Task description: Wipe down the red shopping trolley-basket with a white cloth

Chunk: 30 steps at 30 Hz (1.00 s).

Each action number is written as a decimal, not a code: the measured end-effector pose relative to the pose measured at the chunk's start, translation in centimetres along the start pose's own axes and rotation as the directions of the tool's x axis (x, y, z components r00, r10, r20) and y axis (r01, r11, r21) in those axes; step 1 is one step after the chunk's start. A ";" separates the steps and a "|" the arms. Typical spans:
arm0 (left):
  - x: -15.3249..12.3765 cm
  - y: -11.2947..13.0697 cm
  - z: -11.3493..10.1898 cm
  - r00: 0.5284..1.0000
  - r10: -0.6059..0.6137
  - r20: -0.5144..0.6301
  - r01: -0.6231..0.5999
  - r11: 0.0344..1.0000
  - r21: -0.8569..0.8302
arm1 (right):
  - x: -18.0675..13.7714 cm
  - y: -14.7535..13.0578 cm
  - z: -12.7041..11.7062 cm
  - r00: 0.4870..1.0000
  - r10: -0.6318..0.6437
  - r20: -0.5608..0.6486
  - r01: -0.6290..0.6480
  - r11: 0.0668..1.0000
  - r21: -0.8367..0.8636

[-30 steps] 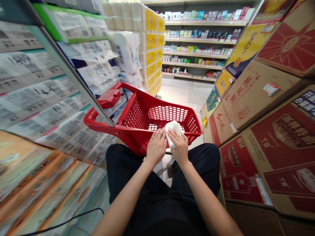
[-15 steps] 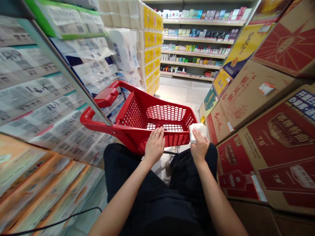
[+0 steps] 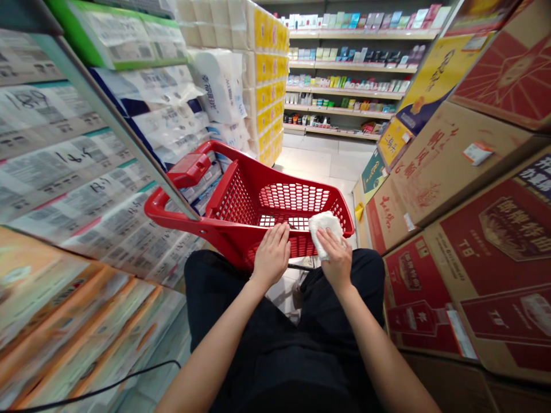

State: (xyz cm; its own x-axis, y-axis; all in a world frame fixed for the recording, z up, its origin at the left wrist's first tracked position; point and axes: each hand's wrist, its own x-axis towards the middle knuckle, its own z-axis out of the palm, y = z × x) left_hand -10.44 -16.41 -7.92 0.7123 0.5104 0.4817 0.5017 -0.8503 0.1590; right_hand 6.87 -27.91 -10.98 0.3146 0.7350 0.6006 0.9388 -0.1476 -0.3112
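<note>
A red plastic shopping basket (image 3: pixel 293 192) with a mesh wall and a long pull handle stands in front of my knees. My left hand (image 3: pixel 272 252) holds its near rim, fingers together and tips reaching over the edge. My right hand (image 3: pixel 336 258) presses a folded white cloth (image 3: pixel 326 226) against the same rim, near the right corner. The cloth covers part of the rim and mesh. The undersides of both hands are hidden.
Stacked paper packs (image 3: pixel 55 155) rise on the left, with orange packs (image 3: pixel 73 321) below them. Cardboard cartons (image 3: pixel 422 166) line the right side. Toilet roll packs (image 3: pixel 267 86) and stocked shelves (image 3: pixel 344 66) stand beyond the basket. A black cable (image 3: pixel 124 378) hangs at lower left.
My right hand has moved the cloth left along the near rim, away from the corner. My left hand keeps its place. The view has shifted slightly.
</note>
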 end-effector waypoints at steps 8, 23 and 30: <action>0.1 0.0 0.2 1.000 -0.007 -0.007 0.007 1.000 -0.014 | -1.0 6.4 -1.8 0.961 0.260 -0.097 -0.265 0.963 -0.039; 0.0 0.0 0.3 1.000 -0.026 -0.017 0.026 0.999 -0.034 | 1.5 -3.6 0.2 0.995 -0.038 0.091 0.034 0.998 0.048; 0.0 0.1 0.4 1.000 -0.022 -0.016 0.021 0.999 -0.037 | -0.9 6.5 -2.3 0.975 0.214 -0.061 -0.215 0.977 -0.004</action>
State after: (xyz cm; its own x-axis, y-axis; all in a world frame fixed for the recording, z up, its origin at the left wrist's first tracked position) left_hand -10.17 -16.43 -8.21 0.6932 0.5267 0.4920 0.4981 -0.8435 0.2013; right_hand 13.03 -31.07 -11.92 0.5160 0.6449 0.5637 0.8500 -0.3046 -0.4297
